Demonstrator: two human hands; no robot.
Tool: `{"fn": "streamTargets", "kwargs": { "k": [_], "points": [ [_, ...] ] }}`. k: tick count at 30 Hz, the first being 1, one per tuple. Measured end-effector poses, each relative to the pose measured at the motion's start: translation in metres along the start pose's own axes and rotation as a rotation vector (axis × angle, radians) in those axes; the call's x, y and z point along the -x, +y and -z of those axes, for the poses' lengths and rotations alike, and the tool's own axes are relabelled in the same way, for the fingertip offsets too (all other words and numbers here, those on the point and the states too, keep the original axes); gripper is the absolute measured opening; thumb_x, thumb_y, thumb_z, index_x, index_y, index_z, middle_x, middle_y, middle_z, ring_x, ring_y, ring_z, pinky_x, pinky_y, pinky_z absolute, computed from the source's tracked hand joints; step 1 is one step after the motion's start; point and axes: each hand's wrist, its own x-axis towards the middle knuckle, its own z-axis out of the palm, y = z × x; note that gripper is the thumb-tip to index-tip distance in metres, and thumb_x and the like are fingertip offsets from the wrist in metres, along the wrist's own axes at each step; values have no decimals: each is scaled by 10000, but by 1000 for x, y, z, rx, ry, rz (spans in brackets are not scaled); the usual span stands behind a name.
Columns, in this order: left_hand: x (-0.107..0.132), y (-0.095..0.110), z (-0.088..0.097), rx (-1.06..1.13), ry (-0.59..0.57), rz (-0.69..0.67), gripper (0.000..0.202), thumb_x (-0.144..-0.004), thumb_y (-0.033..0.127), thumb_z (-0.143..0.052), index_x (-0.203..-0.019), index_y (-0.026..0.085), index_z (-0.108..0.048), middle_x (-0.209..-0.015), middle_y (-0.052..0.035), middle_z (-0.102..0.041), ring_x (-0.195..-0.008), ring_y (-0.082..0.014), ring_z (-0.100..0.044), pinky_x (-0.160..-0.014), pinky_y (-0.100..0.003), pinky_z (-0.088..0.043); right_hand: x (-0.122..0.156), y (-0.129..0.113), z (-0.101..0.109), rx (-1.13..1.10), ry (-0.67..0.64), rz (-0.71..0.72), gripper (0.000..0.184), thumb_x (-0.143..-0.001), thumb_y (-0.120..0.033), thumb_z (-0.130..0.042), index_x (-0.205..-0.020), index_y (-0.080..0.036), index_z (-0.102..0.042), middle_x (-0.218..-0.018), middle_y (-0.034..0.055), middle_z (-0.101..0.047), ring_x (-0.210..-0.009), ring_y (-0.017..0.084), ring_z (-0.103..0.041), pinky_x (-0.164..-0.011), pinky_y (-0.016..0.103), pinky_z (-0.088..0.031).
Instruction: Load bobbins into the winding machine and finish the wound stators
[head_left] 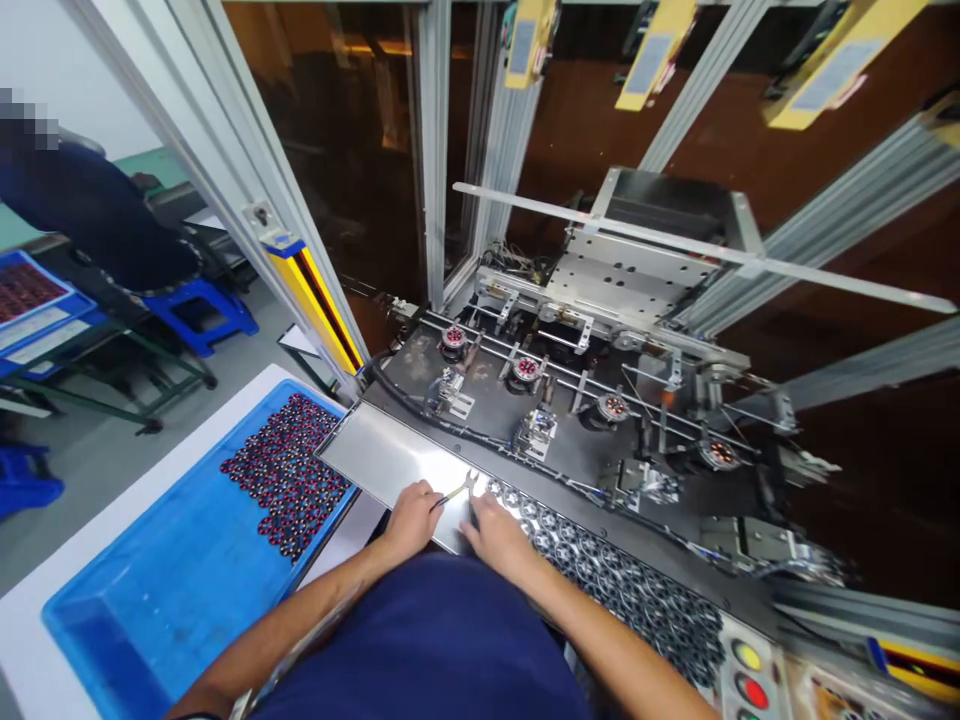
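Note:
My left hand (412, 517) is closed around one handle of a pair of pliers (454, 493). The other handle is gripped by my right hand (498, 532), so the tool is spread between both hands. Its small metal jaws point away from me, over the bare end of a shiny metal tray (382, 450). Just right of my right hand, many round silver metal parts (592, 560) lie in rows along the same tray. My fingers partly hide the handles.
Behind the tray stands a machine with several round fixtures holding red-and-black rotors (527, 369). On the left, a blue bin (172, 540) holds many similar small parts (296, 470). Coloured push buttons (750, 690) sit at lower right. A seated person (112, 215) is at far left.

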Motion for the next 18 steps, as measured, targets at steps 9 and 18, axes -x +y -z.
{"fn": "streamTargets", "kwargs": {
  "k": [9,18],
  "points": [
    [-122,3,177,-310,310,-206,371,-937,400,-521,-1180,132,-606,-1074,-135,-638,-1062,-269,-586,-938,-461,-480,-35,73,189,429,395,321,354,-945,-281,-466,-1208,-103,-622,-1192,201,-621,-1120,316,-584,-982,476,-490],
    [-283,26,179,-593,62,-424,358,-900,356,-610,-1199,161,-589,-1318,-110,-557,-1211,-278,-536,-1012,-534,-445,-159,113,192,477,381,377,346,-802,-170,-643,-1127,-53,-636,-1311,258,-525,-1248,348,-513,-1054,470,-451]
  ]
}}
